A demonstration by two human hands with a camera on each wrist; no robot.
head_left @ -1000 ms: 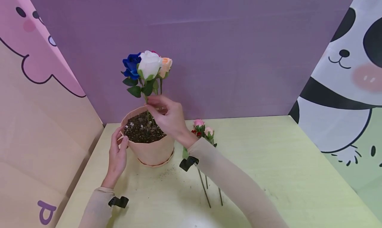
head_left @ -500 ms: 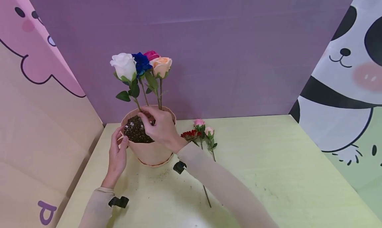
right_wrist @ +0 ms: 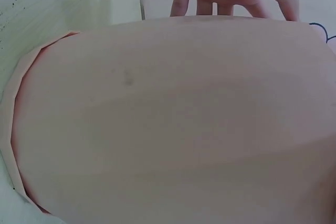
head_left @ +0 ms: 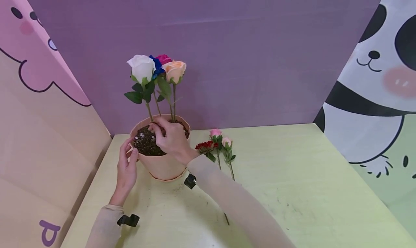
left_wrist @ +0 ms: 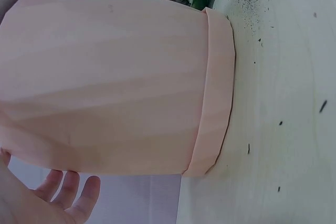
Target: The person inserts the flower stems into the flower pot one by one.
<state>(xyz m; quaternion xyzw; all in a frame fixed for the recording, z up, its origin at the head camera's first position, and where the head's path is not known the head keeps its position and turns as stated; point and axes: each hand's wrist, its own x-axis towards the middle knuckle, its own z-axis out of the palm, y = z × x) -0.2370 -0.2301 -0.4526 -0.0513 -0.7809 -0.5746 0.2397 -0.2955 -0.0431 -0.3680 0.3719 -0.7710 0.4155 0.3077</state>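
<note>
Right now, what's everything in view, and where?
Table: one, pale yellow, foreground
Flowerpot: one, peach, on table
Soil: one bed, dark brown, in flowerpot; crumbs on table
Roses: four; white, blue, magenta, peach; in flowerpot
Daisy-like flower: one, dark red, right of flowerpot
Small roses: two, pink and paler pink, beside it
Backdrop: one, purple, behind table
Panda print: one, black, white, right wall
Cartoon print: one, pink, left wall
Wrist cameras: two, black, at wrists
Sleeves: two, beige, forearms
Left hand: one, at flowerpot's left rim
Right hand: one, pinching white rose by stem

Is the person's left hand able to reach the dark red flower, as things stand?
Probably not directly: in the head view, the pot and right forearm come between left hand and dark red flower.
</note>
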